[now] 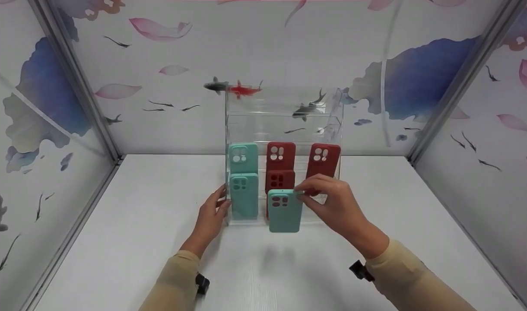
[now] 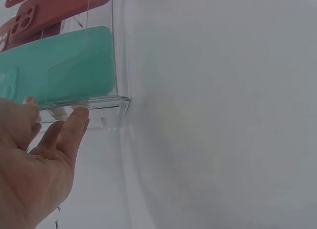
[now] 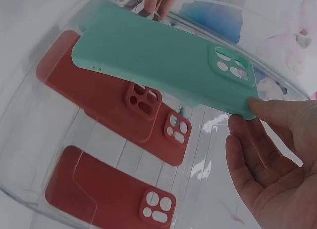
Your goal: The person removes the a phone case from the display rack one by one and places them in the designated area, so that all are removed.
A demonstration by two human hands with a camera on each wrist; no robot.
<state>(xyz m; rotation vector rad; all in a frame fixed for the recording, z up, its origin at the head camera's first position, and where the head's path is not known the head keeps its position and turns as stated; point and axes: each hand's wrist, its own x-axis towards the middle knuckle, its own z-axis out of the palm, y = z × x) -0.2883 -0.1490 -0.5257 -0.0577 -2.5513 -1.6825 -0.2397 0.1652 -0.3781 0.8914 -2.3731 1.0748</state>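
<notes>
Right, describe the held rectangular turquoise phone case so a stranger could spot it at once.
On the white table stands a clear, tiered plastic rack. In front of its middle column of red phone cases, the right-hand grip pinches a rectangular turquoise phone case by a top corner. Unlike the two turquoise phone cases in the rack's left column, this one is held.

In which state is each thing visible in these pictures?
Held teal phone case, pinched by right hand
Clear acrylic rack, upright, touched by left hand
Upper left teal phone case, standing in rack
Lower left teal phone case, standing in rack
Upper middle red phone case, standing in rack
Lower middle red phone case, standing, partly hidden
Right red phone case, standing, partly hidden
</notes>
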